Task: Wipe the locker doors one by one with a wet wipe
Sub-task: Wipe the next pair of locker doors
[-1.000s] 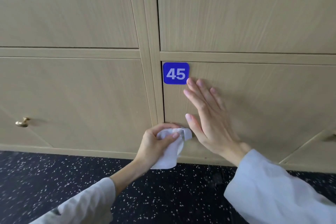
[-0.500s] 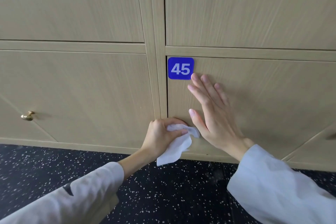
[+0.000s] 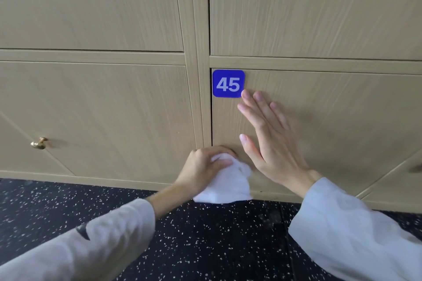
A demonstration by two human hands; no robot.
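Note:
A light wood locker door [image 3: 331,121] carries a blue plate marked 45 [image 3: 228,83] in its upper left corner. My right hand [image 3: 267,141] lies flat on this door with straight fingers, fingertips just below the plate. My left hand [image 3: 203,169] grips a white wet wipe [image 3: 228,185] and holds it against the door's lower left corner, close to the gap beside the frame. The wipe's loose end hangs down past the door's bottom edge.
More wood locker doors surround it: one to the left [image 3: 102,116] with a small brass knob [image 3: 39,143], and two above. A vertical frame post [image 3: 198,75] separates the columns. Dark speckled floor [image 3: 217,242] runs below the lockers.
My left hand with the wipe has shifted slightly right along the bottom of door 45. The right hand has stayed flat on the door. The view has drifted a little.

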